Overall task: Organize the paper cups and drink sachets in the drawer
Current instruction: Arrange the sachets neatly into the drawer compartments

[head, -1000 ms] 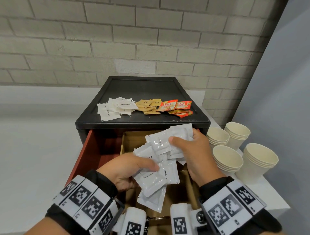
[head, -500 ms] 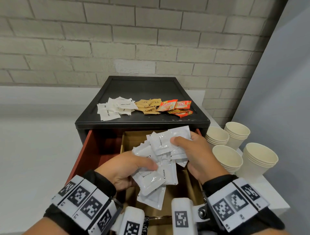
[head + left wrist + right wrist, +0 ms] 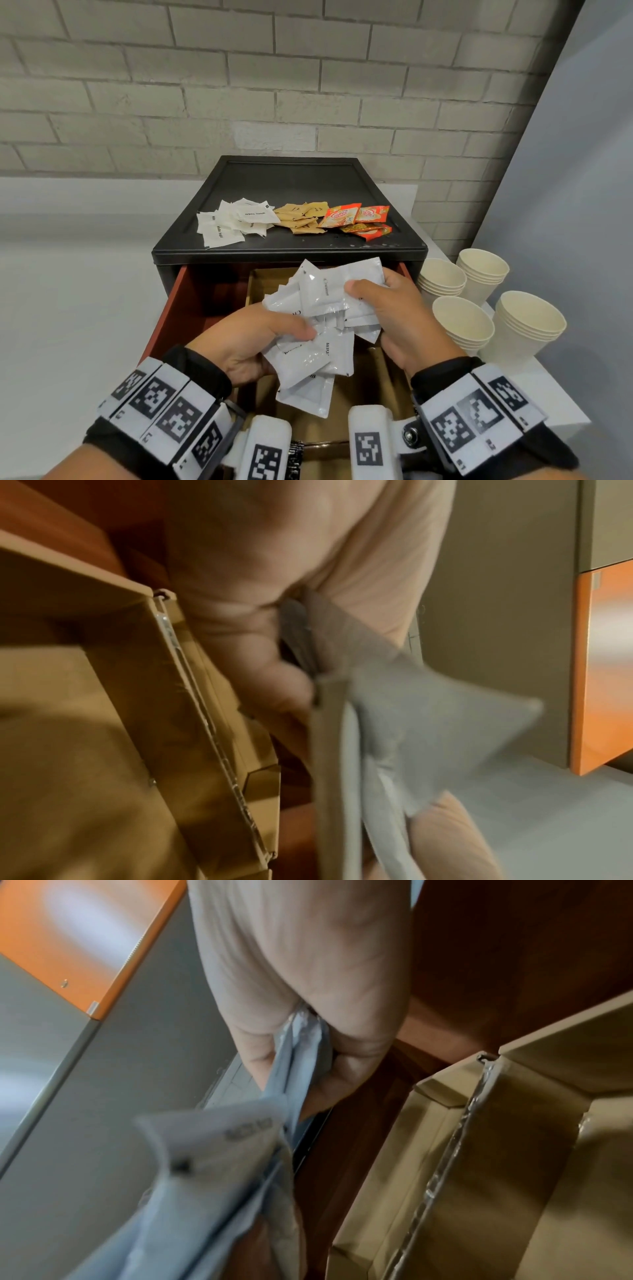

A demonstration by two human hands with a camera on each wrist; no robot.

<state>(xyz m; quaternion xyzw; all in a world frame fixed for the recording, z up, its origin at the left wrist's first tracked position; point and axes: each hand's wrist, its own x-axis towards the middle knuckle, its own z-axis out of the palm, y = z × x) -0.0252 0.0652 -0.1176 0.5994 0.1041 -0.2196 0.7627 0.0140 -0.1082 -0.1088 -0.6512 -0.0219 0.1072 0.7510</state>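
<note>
Both hands hold a bunch of white creamer sachets (image 3: 317, 329) above the open red drawer (image 3: 173, 308) of a black cabinet (image 3: 291, 251). My left hand (image 3: 253, 339) grips the lower sachets (image 3: 404, 723) with the thumb on top. My right hand (image 3: 394, 308) pinches the upper sachets (image 3: 298, 1053) between thumb and fingers. A brown cardboard divider box (image 3: 373, 380) sits in the drawer under the hands. On the cabinet top lie white sugar sachets (image 3: 233, 221), brown sachets (image 3: 301, 217) and orange sachets (image 3: 358, 221).
Several stacks of cream paper cups (image 3: 462, 325) stand on the white counter (image 3: 68, 308) to the right of the cabinet. A brick wall (image 3: 274, 85) rises behind and a grey panel (image 3: 582, 171) closes the right side.
My right hand has shifted its sachets slightly left and down toward the left hand's bunch. The left hand has stayed nearly still.
</note>
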